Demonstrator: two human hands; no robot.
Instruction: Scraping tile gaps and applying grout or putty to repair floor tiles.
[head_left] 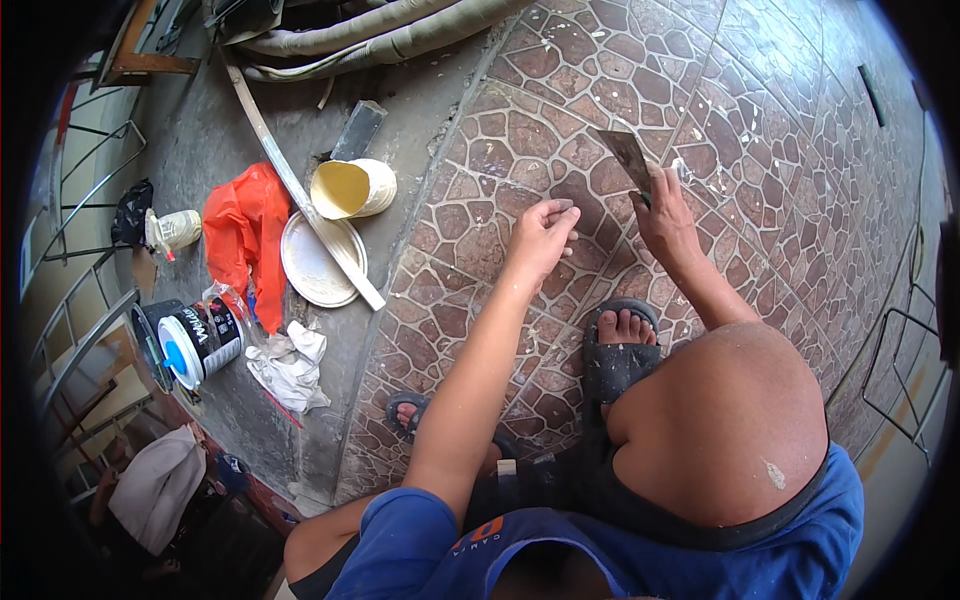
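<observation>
My right hand [668,225] is wrapped round the handle of a putty knife [627,158], its wide dark blade pointing up and to the left, above the floor. Most of the handle is hidden by my fingers. To the left of it, my left hand [543,240] hangs over the floor with thumb and fingertips pressed together; whatever they may pinch cannot be made out. Beneath both hands lies a brown stone-patterned tile floor [490,158] with white specks and spatters on it. My sandalled foot [622,335] rests on the tiles near my right knee.
On the grey concrete strip at left are an open tub [376,188], a round white lid [312,275] under a long strip [290,180], an orange bag [235,225], a black-and-white bucket [210,345] and a white rag [290,365]. Thick hoses [380,38] lie coiled at the far left.
</observation>
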